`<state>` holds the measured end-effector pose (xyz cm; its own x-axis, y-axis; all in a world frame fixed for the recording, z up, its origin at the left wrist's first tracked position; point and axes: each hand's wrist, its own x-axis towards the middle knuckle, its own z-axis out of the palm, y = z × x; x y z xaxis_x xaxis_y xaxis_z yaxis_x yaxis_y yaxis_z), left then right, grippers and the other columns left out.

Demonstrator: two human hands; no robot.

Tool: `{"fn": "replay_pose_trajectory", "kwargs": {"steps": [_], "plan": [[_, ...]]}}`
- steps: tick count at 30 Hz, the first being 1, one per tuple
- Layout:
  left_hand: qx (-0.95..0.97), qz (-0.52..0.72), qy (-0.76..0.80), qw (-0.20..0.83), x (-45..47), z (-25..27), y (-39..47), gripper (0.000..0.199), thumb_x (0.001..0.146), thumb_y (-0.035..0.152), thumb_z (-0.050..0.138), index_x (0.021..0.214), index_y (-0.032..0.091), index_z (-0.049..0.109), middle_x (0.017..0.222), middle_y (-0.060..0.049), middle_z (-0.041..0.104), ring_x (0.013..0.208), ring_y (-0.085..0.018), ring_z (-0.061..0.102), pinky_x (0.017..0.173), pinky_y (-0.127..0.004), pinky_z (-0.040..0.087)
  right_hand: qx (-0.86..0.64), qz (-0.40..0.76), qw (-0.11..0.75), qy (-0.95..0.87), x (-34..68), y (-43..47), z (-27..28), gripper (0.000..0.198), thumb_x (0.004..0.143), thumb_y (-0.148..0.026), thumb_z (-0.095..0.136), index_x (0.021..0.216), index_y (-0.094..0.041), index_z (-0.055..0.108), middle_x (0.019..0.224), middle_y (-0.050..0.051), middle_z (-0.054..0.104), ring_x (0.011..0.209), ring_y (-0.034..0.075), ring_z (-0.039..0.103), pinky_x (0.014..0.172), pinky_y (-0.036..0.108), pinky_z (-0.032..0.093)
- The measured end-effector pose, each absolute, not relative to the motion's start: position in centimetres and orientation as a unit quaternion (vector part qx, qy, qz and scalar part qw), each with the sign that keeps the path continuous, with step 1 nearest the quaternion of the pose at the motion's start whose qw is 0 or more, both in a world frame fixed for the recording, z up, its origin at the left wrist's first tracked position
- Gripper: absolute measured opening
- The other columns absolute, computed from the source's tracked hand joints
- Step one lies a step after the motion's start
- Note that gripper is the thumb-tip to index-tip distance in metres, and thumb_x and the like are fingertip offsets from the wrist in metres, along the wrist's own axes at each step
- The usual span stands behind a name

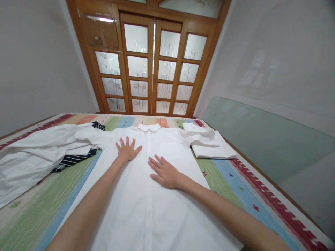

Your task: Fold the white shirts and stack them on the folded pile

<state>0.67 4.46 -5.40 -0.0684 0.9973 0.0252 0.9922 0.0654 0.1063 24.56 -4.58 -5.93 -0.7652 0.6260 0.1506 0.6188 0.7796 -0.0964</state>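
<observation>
"Two bare hands show; how is each one placed?"

"The left hand [128, 151] has its fingers spread wide, palm down on the far left part of a white, short-sleeved cloth shirt [138, 195]. The right hand [164, 171] lies nearer, just right of the front placket, its fingers slightly apart and pinching nothing."

"And where is the shirt itself?"

"Front up in the middle of a cover [222, 181] striped in green, blue, orange and dark red, its white collar [149, 127] at the far end and its body running toward the near edge."

"What lies on either side?"

"To the left, a rumpled white cloth garment [34, 151] beside some black-and-white striped fabric [77, 158]. Far right, by the sleeve, a folded white cloth piece [213, 149]. Beyond the cover are brown wooden doors [152, 87] with patterned glass panes."
</observation>
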Motion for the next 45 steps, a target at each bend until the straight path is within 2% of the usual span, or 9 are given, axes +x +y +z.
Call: {"fn": "replay_pose_trajectory", "kwargs": {"steps": [3,11,15,20,23,26,30,39,45], "plan": [[0.686,0.038,0.726,0.03,-0.1,-5.1,5.0,0.091,0.084,0.075,0.022,0.153,0.015,0.025,0.16,-0.017,0.014,0.145,-0.044,0.009,0.112,-0.063,0.01,-0.309,0.036,0.082,-0.947,24.7,-5.8,-5.8,0.066,0.1,-0.052,0.028,0.152,-0.012,0.025,0.158,0.011,0.023,0.147,0.029,0.011,0.119,0.049,0.015],[0.757,0.02,0.653,0.007,-4.7,-5.8,6.0,0.079,0.092,0.062,0.016,0.152,0.011,0.024,0.159,-0.012,0.022,0.146,-0.032,0.018,0.116,-0.046,0.016,-0.27,0.066,0.082,-0.957,24.7,-8.4,-5.2,0.069,0.099,-0.053,0.03,0.153,-0.01,0.023,0.158,0.014,0.022,0.148,0.029,0.007,0.12,0.048,0.014],[0.765,0.0,0.644,0.0,-5.4,-6.0,6.4,0.07,0.096,0.052,0.017,0.152,0.011,0.025,0.159,-0.012,0.022,0.146,-0.031,0.019,0.116,-0.046,0.017,-0.257,0.08,0.076,-0.96,24.5,-9.3,-5.3,0.073,0.097,-0.056,0.033,0.152,-0.008,0.024,0.158,0.018,0.015,0.147,0.031,0.004,0.119,0.049,0.014],[0.772,0.014,0.635,0.021,-2.4,-5.9,5.9,0.066,0.097,0.047,0.015,0.152,0.012,0.023,0.159,-0.014,0.019,0.146,-0.036,0.015,0.113,-0.059,0.019,-0.245,0.09,0.091,-0.961,24.2,-9.8,-5.7,0.078,0.096,-0.054,0.039,0.151,-0.003,0.02,0.157,0.023,0.009,0.148,0.03,0.002,0.119,0.049,0.016],[0.848,0.072,0.524,0.021,0.2,-6.0,5.1,0.066,0.097,0.052,0.015,0.152,0.017,0.025,0.16,-0.01,0.019,0.148,-0.03,0.008,0.116,-0.053,0.017,-0.243,0.096,0.092,-0.961,24.2,-9.8,-5.6,0.078,0.096,-0.053,0.04,0.152,-0.002,0.019,0.157,0.024,0.007,0.148,0.03,0.002,0.119,0.049,0.016],[0.893,0.085,0.442,0.025,2.1,-6.3,4.3,0.063,0.098,0.052,0.016,0.151,0.021,0.028,0.159,-0.007,0.024,0.148,-0.024,0.013,0.117,-0.045,0.015,-0.239,0.103,0.089,-0.962,24.2,-10.0,-5.4,0.078,0.096,-0.053,0.039,0.151,-0.002,0.019,0.157,0.024,0.006,0.147,0.03,0.002,0.119,0.05,0.016],[0.89,0.067,0.45,0.036,2.7,-6.5,3.6,0.061,0.099,0.05,0.014,0.151,0.022,0.028,0.157,-0.007,0.027,0.146,-0.021,0.02,0.117,-0.043,0.014,-0.223,0.116,0.08,-0.964,24.2,-10.8,-5.0,0.077,0.097,-0.054,0.036,0.151,-0.001,0.021,0.157,0.023,0.011,0.148,0.029,0.002,0.12,0.048,0.014],[0.885,0.054,0.463,0.02,2.1,-6.4,1.3,0.06,0.099,0.047,0.016,0.151,0.019,0.029,0.157,-0.007,0.026,0.146,-0.026,0.02,0.116,-0.05,0.016,-0.196,0.133,0.078,-0.969,24.0,-13.8,-3.6,0.074,0.098,-0.053,0.037,0.153,-0.006,0.018,0.156,0.02,0.018,0.148,0.026,0.008,0.12,0.046,0.013],[0.89,0.055,0.453,0.006,1.8,-6.5,-1.2,0.066,0.098,0.054,0.015,0.152,0.018,0.025,0.158,-0.01,0.025,0.147,-0.027,0.018,0.117,-0.05,0.015,-0.161,0.12,0.069,-0.977,23.2,-15.9,-2.9,0.076,0.099,-0.055,0.032,0.15,-0.001,0.022,0.155,0.021,0.022,0.147,0.025,0.01,0.121,0.041,0.009]]}}
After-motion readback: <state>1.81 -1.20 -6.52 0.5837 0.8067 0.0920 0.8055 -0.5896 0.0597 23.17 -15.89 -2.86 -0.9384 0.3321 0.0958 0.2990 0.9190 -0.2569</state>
